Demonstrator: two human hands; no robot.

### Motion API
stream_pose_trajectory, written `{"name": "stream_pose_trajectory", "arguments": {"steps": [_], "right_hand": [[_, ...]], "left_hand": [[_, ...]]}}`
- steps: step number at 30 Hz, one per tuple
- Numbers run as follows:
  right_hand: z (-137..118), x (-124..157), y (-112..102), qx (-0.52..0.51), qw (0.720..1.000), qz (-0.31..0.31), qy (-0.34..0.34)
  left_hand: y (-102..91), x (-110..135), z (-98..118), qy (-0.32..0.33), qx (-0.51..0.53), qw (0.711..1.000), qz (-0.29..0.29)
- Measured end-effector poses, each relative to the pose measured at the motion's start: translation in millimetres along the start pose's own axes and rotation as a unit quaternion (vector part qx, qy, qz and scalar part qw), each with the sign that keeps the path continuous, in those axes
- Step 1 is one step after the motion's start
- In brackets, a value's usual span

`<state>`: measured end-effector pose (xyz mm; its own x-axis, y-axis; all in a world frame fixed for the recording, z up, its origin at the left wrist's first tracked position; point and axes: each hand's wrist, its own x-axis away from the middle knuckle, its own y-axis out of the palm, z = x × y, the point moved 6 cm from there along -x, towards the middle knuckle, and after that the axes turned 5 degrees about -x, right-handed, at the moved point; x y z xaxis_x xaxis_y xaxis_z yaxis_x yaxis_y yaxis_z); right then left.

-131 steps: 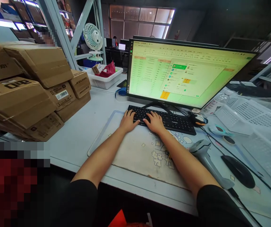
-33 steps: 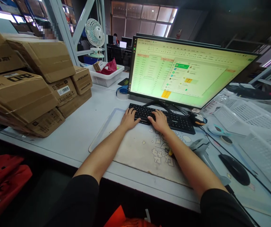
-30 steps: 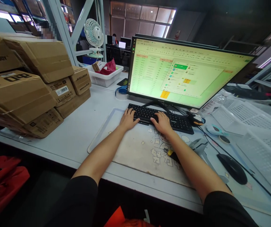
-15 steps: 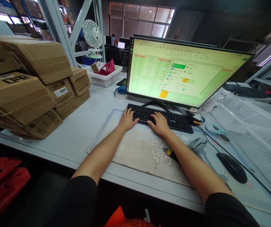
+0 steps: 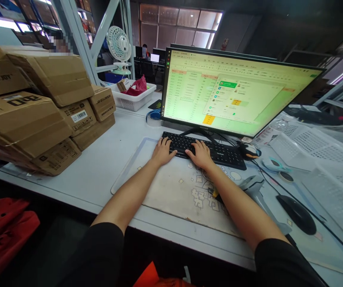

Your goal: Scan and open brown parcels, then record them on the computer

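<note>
In the head view, has the right hand [image 5: 201,154] slightly further left on the keyboard [image 5: 221,154], mid-frame, than a second ago; keeps the left hand [image 5: 162,152] at its left end. Clasps nothing, either grip relaxed. Shows no visible change on the monitor [image 5: 234,93], upper right, so apparently advances little.

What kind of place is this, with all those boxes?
Probably a warehouse or packing room: cardboard boxes are piled on the table, a barcode scanner lies near the mouse, and a metal rack stands beyond.
</note>
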<state>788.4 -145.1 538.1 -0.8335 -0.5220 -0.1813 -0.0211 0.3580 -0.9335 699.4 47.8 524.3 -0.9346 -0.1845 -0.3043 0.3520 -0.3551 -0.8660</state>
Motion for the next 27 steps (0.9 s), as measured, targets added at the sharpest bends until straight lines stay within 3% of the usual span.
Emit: {"name": "stream_pose_trajectory", "arguments": {"steps": [8,13,17,21,27], "right_hand": [[1,2,-8,-0.012,1.000,0.010,0.019],[6,33,-24,-0.014,1.000,0.021,-0.015],[22,74,-51,-0.021,0.998,0.044,-0.044],[62,128,-93,-0.031,0.994,0.089,-0.053],[175,216,-148,-0.017,0.973,0.232,0.004]], "left_hand": [[-3.1,-4,23,-0.001,-0.061,0.998,-0.011],[1.0,-9,28,-0.014,-0.085,0.996,-0.034],[2.5,-11,27,-0.021,-0.092,0.994,-0.062],[1.4,-11,27,-0.024,-0.106,0.992,-0.067],[3.5,-11,26,-0.025,-0.123,0.991,-0.051]]}}
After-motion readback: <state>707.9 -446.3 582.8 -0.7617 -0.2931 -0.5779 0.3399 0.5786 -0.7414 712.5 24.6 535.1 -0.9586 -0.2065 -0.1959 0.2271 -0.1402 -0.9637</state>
